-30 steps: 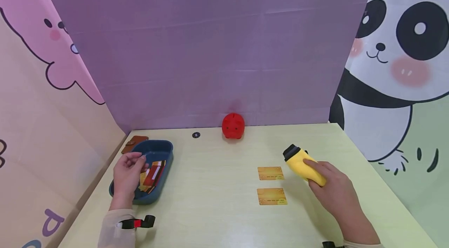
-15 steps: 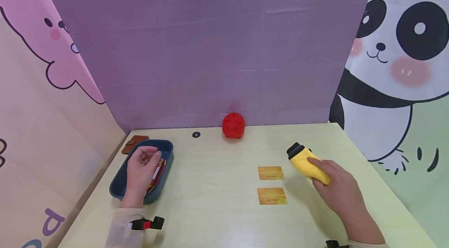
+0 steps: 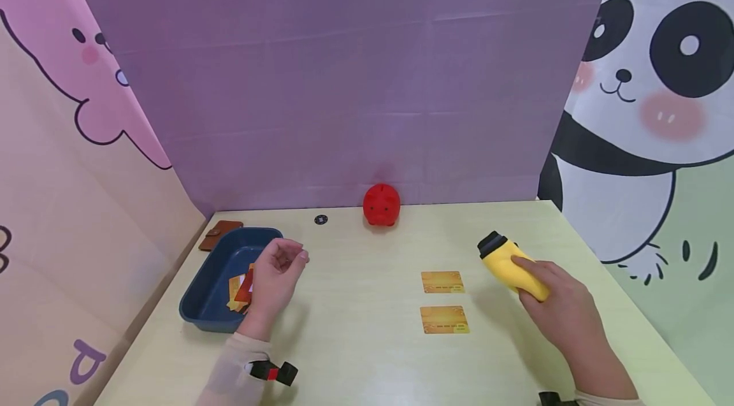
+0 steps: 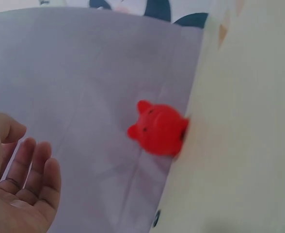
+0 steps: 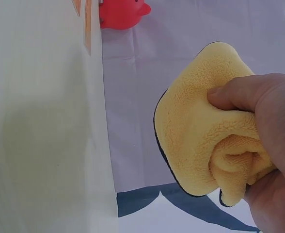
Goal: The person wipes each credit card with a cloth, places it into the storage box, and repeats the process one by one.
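In the head view my left hand (image 3: 275, 282) hovers over the right side of a blue tray (image 3: 195, 304). Its fingers are loosely bent and nothing shows between them; the left wrist view (image 4: 26, 189) shows the bare palm. Cards (image 3: 236, 291), red and gold, lie in the tray, partly hidden behind that hand. At the right, my right hand (image 3: 564, 310) grips a rolled yellow plush cloth (image 5: 196, 111) above the table, thumb pressed on top. The cloth has dark edging. Two gold cards (image 3: 443, 282) lie flat on the table, left of the cloth, one nearer than the other.
A red piggy bank (image 3: 381, 205) stands at the table's back edge. To its left lies a small black disc (image 3: 321, 219). A brown wallet (image 3: 220, 235) sits behind the tray. A purple backdrop (image 3: 344, 74) rises behind the table (image 3: 355, 355).
My left hand has moved right across the tray to its right side. My right hand, still gripping the cloth, has shifted slightly right. The two gold cards on the table have stayed put.
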A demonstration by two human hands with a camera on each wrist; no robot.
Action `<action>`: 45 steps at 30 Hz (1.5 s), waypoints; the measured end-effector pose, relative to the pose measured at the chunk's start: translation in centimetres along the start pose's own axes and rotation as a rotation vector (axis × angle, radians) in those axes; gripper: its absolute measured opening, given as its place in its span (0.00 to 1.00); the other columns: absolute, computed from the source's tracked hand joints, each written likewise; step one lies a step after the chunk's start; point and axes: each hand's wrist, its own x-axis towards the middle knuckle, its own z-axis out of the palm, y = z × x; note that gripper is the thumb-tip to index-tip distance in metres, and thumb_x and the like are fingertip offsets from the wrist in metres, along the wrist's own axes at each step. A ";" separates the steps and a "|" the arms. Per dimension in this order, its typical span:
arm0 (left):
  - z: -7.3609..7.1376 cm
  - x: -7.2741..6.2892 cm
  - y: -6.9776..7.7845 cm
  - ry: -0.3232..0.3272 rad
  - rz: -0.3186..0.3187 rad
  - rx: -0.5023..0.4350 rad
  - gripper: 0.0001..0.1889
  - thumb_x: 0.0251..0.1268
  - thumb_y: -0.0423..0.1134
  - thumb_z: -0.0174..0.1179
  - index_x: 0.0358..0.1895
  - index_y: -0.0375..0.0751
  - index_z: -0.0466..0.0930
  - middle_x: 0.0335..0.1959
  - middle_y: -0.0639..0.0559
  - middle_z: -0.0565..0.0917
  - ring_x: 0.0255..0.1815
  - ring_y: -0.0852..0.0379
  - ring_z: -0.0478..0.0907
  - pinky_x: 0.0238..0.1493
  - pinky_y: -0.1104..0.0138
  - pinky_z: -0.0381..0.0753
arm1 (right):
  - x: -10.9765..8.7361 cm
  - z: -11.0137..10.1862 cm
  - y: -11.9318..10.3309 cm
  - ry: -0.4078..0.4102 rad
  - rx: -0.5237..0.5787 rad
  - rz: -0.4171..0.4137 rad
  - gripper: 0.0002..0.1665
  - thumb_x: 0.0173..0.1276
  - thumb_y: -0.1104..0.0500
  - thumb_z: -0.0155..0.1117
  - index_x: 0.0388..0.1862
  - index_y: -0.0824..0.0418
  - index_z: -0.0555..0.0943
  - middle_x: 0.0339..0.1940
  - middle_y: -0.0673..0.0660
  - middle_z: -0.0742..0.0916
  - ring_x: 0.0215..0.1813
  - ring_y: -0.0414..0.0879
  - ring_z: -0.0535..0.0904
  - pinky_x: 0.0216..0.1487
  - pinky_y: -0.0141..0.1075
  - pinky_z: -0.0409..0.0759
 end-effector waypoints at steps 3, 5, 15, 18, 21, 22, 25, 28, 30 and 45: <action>1.2 -0.1 -0.3 -0.030 0.021 -0.004 0.09 0.70 0.28 0.67 0.49 0.31 0.81 0.40 0.39 0.85 0.40 0.52 0.84 0.43 0.70 0.85 | 0.0 0.1 0.2 -0.002 0.003 0.007 0.36 0.52 0.70 0.79 0.63 0.55 0.85 0.49 0.57 0.88 0.47 0.61 0.84 0.42 0.56 0.80; 2.1 -0.2 -0.5 -0.054 0.023 0.017 0.08 0.70 0.27 0.67 0.48 0.32 0.81 0.39 0.42 0.85 0.40 0.51 0.83 0.42 0.70 0.83 | -0.1 0.1 0.3 -0.002 0.005 0.012 0.36 0.52 0.70 0.79 0.63 0.55 0.85 0.50 0.58 0.88 0.47 0.61 0.84 0.42 0.56 0.80; 6.1 -0.7 -2.3 -0.218 -0.053 0.150 0.08 0.71 0.34 0.69 0.48 0.47 0.82 0.41 0.56 0.85 0.42 0.55 0.82 0.46 0.65 0.83 | -0.1 0.2 0.7 -0.029 0.014 0.056 0.36 0.54 0.71 0.78 0.64 0.55 0.84 0.52 0.60 0.88 0.52 0.65 0.83 0.48 0.61 0.80; 7.1 -1.0 -2.5 -0.279 -0.090 0.164 0.08 0.72 0.36 0.69 0.49 0.49 0.82 0.43 0.57 0.85 0.45 0.55 0.83 0.49 0.64 0.84 | -0.2 0.3 0.7 -0.035 0.015 0.058 0.35 0.55 0.70 0.78 0.64 0.55 0.84 0.52 0.60 0.88 0.52 0.65 0.83 0.49 0.62 0.80; 8.0 -1.2 -2.7 -0.333 -0.127 0.176 0.09 0.72 0.38 0.69 0.51 0.48 0.82 0.45 0.57 0.84 0.47 0.56 0.83 0.52 0.62 0.84 | -0.2 0.3 0.8 -0.032 0.015 0.054 0.36 0.55 0.70 0.78 0.64 0.55 0.84 0.52 0.60 0.88 0.52 0.65 0.83 0.48 0.62 0.80; 8.3 -1.3 -2.7 -0.348 -0.139 0.183 0.09 0.72 0.38 0.69 0.51 0.48 0.82 0.45 0.57 0.84 0.48 0.56 0.83 0.52 0.62 0.84 | -0.2 0.3 0.8 -0.030 0.016 0.053 0.36 0.55 0.70 0.78 0.64 0.55 0.85 0.52 0.60 0.88 0.52 0.65 0.83 0.48 0.62 0.80; 9.2 -1.5 -3.0 -0.390 -0.175 0.211 0.10 0.71 0.40 0.70 0.51 0.49 0.82 0.46 0.58 0.84 0.48 0.58 0.83 0.52 0.63 0.84 | -0.2 0.4 0.9 -0.026 0.017 0.050 0.35 0.55 0.70 0.78 0.64 0.55 0.85 0.52 0.59 0.88 0.51 0.64 0.84 0.47 0.61 0.80; 10.1 -1.8 -3.4 -0.443 -0.206 0.238 0.12 0.70 0.41 0.71 0.52 0.47 0.82 0.48 0.55 0.85 0.48 0.59 0.82 0.51 0.64 0.84 | -0.3 0.5 0.9 -0.025 0.018 0.051 0.35 0.55 0.70 0.78 0.64 0.55 0.85 0.52 0.59 0.88 0.51 0.64 0.84 0.47 0.60 0.81; 10.7 -2.1 -3.7 -0.483 -0.222 0.248 0.14 0.70 0.41 0.71 0.54 0.45 0.82 0.49 0.51 0.85 0.47 0.58 0.82 0.49 0.65 0.84 | -0.3 0.5 0.9 -0.034 0.020 0.056 0.35 0.55 0.70 0.78 0.64 0.55 0.85 0.52 0.59 0.88 0.51 0.64 0.84 0.47 0.61 0.81; 13.7 -3.0 -4.4 -0.641 -0.224 0.253 0.18 0.63 0.40 0.76 0.53 0.42 0.83 0.50 0.51 0.85 0.50 0.55 0.82 0.54 0.65 0.84 | -0.3 0.5 1.2 -0.005 0.024 0.043 0.35 0.54 0.70 0.77 0.63 0.55 0.85 0.51 0.59 0.89 0.50 0.64 0.85 0.45 0.58 0.80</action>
